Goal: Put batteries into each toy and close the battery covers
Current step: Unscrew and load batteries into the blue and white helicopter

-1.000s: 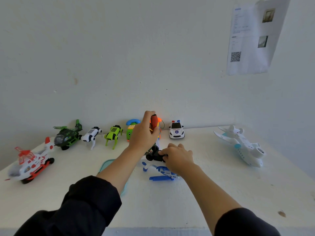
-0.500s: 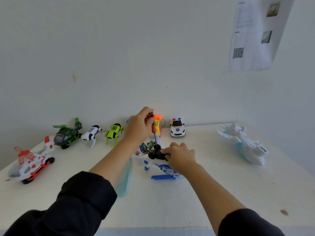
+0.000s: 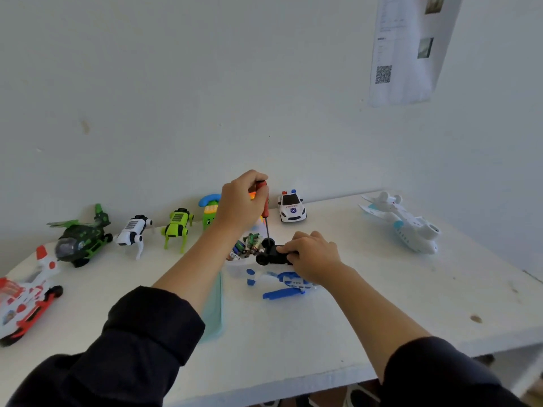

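My left hand (image 3: 242, 202) grips a red-handled screwdriver (image 3: 265, 207) held upright, its thin shaft pointing down onto a small black wheeled toy (image 3: 271, 255). My right hand (image 3: 313, 258) holds that black toy steady on the white table (image 3: 382, 304). Just left of the toy lies a pile of several batteries (image 3: 246, 246) in a clear container. A blue and white toy (image 3: 286, 284) lies on the table under my right wrist.
Along the wall stand a green helicopter (image 3: 80, 237), a white robot dog (image 3: 133, 232), a green robot dog (image 3: 177, 226), a green toy phone (image 3: 209, 211) and a police car (image 3: 291, 206). A red-white helicopter (image 3: 25, 295) sits far left, a white plane (image 3: 404, 224) right.
My left hand has shifted the screwdriver slightly right and down, bringing its tip onto the black toy. The batteries have come into view beside my left wrist. My right hand stays on the toy.
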`<control>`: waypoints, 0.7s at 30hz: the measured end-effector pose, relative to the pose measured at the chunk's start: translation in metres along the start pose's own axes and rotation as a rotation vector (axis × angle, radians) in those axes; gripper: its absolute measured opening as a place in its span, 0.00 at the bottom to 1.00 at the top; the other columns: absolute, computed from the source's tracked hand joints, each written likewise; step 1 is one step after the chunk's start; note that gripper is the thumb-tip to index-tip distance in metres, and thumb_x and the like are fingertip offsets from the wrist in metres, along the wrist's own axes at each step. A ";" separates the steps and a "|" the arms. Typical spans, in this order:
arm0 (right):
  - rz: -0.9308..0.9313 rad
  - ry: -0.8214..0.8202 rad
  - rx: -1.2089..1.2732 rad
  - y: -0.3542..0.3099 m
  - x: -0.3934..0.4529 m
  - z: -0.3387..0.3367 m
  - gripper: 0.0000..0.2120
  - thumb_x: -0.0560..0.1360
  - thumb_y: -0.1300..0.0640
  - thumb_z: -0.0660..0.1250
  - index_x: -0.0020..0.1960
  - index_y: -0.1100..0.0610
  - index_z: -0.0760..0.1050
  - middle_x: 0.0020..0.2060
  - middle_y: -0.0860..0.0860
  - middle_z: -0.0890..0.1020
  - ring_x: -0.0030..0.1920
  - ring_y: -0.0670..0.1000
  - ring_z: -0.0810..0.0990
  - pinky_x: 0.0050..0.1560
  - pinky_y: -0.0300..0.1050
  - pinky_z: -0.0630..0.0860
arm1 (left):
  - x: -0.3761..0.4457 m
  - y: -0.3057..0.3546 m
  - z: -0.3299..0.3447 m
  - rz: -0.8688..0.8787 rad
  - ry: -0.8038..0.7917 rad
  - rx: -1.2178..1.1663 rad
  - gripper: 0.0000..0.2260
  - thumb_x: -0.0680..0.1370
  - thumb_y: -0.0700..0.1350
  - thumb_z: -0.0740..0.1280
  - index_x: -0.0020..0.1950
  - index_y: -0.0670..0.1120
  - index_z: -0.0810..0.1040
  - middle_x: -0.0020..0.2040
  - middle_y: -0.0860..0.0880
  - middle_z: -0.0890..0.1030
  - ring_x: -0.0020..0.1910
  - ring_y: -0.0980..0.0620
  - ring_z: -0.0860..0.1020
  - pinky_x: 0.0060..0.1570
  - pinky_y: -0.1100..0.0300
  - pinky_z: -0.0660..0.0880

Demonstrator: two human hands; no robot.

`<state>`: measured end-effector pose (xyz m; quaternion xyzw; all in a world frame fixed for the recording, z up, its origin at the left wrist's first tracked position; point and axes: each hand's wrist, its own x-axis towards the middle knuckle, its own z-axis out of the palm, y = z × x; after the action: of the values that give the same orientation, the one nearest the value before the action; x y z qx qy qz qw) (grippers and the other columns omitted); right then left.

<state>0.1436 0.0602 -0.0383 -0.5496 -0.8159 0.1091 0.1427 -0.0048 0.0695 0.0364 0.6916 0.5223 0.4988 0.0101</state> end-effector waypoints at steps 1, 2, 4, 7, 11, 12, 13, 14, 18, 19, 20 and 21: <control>0.005 0.004 0.008 -0.001 0.000 0.001 0.17 0.81 0.55 0.55 0.65 0.40 0.72 0.55 0.45 0.73 0.53 0.51 0.65 0.46 0.48 0.61 | -0.002 -0.001 0.000 0.023 0.028 0.005 0.10 0.75 0.41 0.70 0.55 0.40 0.80 0.48 0.43 0.82 0.43 0.53 0.77 0.42 0.73 0.70; 0.012 0.013 0.009 -0.001 0.000 0.001 0.17 0.81 0.55 0.56 0.65 0.40 0.72 0.55 0.45 0.73 0.51 0.50 0.65 0.46 0.48 0.61 | -0.003 -0.004 0.001 0.054 0.052 0.022 0.13 0.72 0.44 0.73 0.55 0.41 0.81 0.49 0.45 0.80 0.44 0.54 0.75 0.43 0.68 0.70; 0.015 0.027 0.007 -0.001 -0.001 0.002 0.17 0.81 0.55 0.56 0.65 0.40 0.72 0.55 0.44 0.74 0.49 0.48 0.63 0.45 0.47 0.61 | -0.004 -0.008 0.007 0.095 0.082 0.063 0.17 0.68 0.47 0.77 0.53 0.41 0.82 0.46 0.46 0.79 0.41 0.51 0.75 0.43 0.61 0.72; 0.020 0.029 0.006 -0.001 -0.002 0.003 0.16 0.81 0.55 0.56 0.65 0.40 0.72 0.55 0.44 0.74 0.50 0.49 0.64 0.46 0.47 0.61 | -0.003 -0.007 0.009 0.098 0.129 0.097 0.13 0.70 0.45 0.73 0.53 0.41 0.82 0.44 0.43 0.82 0.41 0.45 0.79 0.42 0.52 0.78; 0.030 0.023 -0.001 -0.002 -0.002 0.003 0.16 0.81 0.54 0.56 0.65 0.40 0.72 0.56 0.44 0.74 0.53 0.49 0.65 0.48 0.47 0.62 | -0.008 -0.008 0.003 0.124 0.127 0.049 0.12 0.73 0.42 0.64 0.53 0.38 0.81 0.43 0.42 0.83 0.40 0.44 0.81 0.42 0.55 0.79; 0.031 0.025 -0.002 -0.001 -0.001 0.003 0.16 0.81 0.54 0.56 0.65 0.40 0.72 0.55 0.44 0.74 0.52 0.49 0.65 0.48 0.47 0.62 | -0.009 -0.009 0.002 0.127 0.114 0.046 0.13 0.73 0.44 0.65 0.53 0.38 0.81 0.44 0.43 0.83 0.41 0.45 0.81 0.43 0.55 0.79; 0.032 0.027 -0.004 -0.001 0.000 0.002 0.16 0.81 0.54 0.56 0.65 0.40 0.72 0.55 0.44 0.74 0.50 0.48 0.63 0.48 0.47 0.62 | -0.009 -0.008 0.002 0.132 0.106 0.046 0.14 0.72 0.46 0.68 0.53 0.39 0.81 0.45 0.43 0.83 0.43 0.47 0.81 0.44 0.56 0.78; 0.032 0.026 -0.005 -0.001 0.001 0.002 0.16 0.81 0.54 0.56 0.65 0.40 0.72 0.55 0.45 0.74 0.50 0.48 0.63 0.47 0.47 0.63 | -0.009 -0.009 0.003 0.134 0.111 0.048 0.15 0.71 0.48 0.72 0.53 0.39 0.82 0.47 0.42 0.82 0.44 0.49 0.79 0.44 0.57 0.77; 0.026 0.020 -0.013 -0.001 0.001 0.003 0.16 0.81 0.54 0.56 0.65 0.40 0.72 0.56 0.45 0.74 0.53 0.50 0.66 0.47 0.47 0.63 | -0.005 -0.010 0.007 0.063 0.183 0.063 0.13 0.71 0.42 0.74 0.53 0.39 0.82 0.47 0.42 0.76 0.42 0.49 0.75 0.41 0.61 0.70; 0.022 0.023 -0.019 0.000 0.001 0.003 0.16 0.81 0.54 0.56 0.66 0.41 0.72 0.56 0.45 0.74 0.54 0.51 0.66 0.47 0.47 0.63 | -0.006 -0.011 0.009 0.067 0.186 0.065 0.12 0.72 0.41 0.73 0.54 0.40 0.82 0.47 0.41 0.77 0.42 0.48 0.77 0.42 0.59 0.73; 0.020 0.025 -0.019 0.000 0.002 0.003 0.16 0.81 0.54 0.56 0.66 0.41 0.72 0.57 0.45 0.74 0.55 0.51 0.66 0.47 0.47 0.63 | -0.006 -0.012 0.010 0.086 0.186 0.065 0.12 0.73 0.39 0.71 0.55 0.40 0.82 0.48 0.41 0.78 0.44 0.46 0.78 0.43 0.56 0.76; 0.020 0.025 -0.017 0.000 0.002 0.003 0.16 0.81 0.54 0.56 0.66 0.41 0.72 0.57 0.45 0.74 0.55 0.51 0.66 0.47 0.47 0.63 | -0.006 -0.013 0.010 0.099 0.185 0.061 0.11 0.74 0.37 0.69 0.56 0.40 0.81 0.49 0.42 0.79 0.45 0.46 0.79 0.45 0.54 0.77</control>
<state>0.1418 0.0619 -0.0406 -0.5602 -0.8094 0.0970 0.1471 -0.0065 0.0761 0.0200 0.6673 0.5012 0.5445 -0.0838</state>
